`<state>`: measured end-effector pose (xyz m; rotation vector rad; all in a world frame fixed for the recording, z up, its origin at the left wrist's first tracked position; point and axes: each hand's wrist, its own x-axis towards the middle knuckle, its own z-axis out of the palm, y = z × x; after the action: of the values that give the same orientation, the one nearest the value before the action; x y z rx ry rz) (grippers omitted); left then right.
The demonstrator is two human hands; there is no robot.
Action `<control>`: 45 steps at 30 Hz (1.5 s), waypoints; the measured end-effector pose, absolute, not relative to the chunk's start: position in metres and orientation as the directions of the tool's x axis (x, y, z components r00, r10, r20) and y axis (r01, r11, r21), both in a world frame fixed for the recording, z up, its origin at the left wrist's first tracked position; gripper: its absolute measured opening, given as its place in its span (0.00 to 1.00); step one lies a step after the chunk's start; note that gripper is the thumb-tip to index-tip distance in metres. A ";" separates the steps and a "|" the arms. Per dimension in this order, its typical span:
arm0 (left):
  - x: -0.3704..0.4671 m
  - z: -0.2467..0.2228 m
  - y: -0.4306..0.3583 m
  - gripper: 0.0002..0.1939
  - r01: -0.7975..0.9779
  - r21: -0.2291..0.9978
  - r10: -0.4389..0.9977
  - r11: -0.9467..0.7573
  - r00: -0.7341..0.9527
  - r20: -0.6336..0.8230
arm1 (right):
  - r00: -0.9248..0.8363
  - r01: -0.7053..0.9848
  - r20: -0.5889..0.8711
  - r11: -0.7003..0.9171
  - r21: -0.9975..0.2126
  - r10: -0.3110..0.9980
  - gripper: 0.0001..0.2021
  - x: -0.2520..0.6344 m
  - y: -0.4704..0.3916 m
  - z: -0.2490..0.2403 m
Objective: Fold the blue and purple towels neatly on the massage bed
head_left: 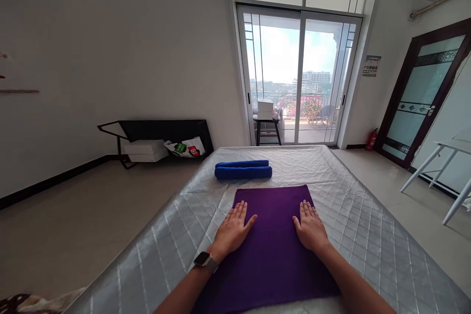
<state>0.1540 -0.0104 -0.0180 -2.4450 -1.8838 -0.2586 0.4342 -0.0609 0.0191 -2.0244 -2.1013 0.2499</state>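
Observation:
A purple cloth (pixel 274 250) lies spread out on a quilted silver-grey cover (pixel 368 235). My left hand (pixel 232 228) rests flat on the cloth's left edge, fingers stretched forward and thumb apart, with a watch on the wrist. On the cloth's right edge lies my right hand (pixel 309 225), palm down, its thumb pointing inward. Neither hand holds anything. Beyond the cloth, slightly to the left, two blue rolls (pixel 243 172) of fabric lie side by side on the cover.
A black frame (pixel 165 130) with white boxes (pixel 145 150) and a printed bag (pixel 186 147) stands by the left wall. Behind the covered surface is a stool (pixel 268 127) near glass sliding doors. A white table (pixel 454 145) and a fire extinguisher (pixel 372 139) are at right.

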 end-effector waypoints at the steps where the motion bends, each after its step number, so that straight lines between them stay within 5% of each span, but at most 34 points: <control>1: 0.153 -0.020 -0.010 0.43 0.964 0.057 0.955 -0.258 0.246 0.168 | -0.032 0.962 0.035 0.041 -0.268 0.999 0.35 0.435 -0.061 0.019; 24: 0.161 -0.032 -0.016 0.39 0.970 0.027 0.927 -0.243 0.223 0.301 | 0.034 0.966 0.039 -0.023 -0.256 0.999 0.34 0.438 0.030 0.024; 34: 0.140 -0.034 -0.005 0.37 0.963 0.011 0.938 -0.268 0.259 0.229 | 0.044 0.953 0.001 -0.042 -0.300 0.999 0.34 0.433 0.028 0.033; 41: 0.093 -0.034 0.010 0.26 0.928 -0.171 0.927 -0.330 0.353 0.128 | 0.056 0.939 0.023 -0.045 -0.340 0.998 0.34 0.430 0.028 0.031; 45: 0.117 -0.023 0.026 0.28 0.930 -0.141 0.919 -0.340 0.360 0.162 | 0.056 0.933 0.032 -0.041 -0.357 0.998 0.34 0.429 0.029 0.029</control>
<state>0.1168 0.0264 -0.0227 -2.4115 -1.6656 -0.0796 0.4294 0.0286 0.0285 -2.0553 -1.9539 0.3268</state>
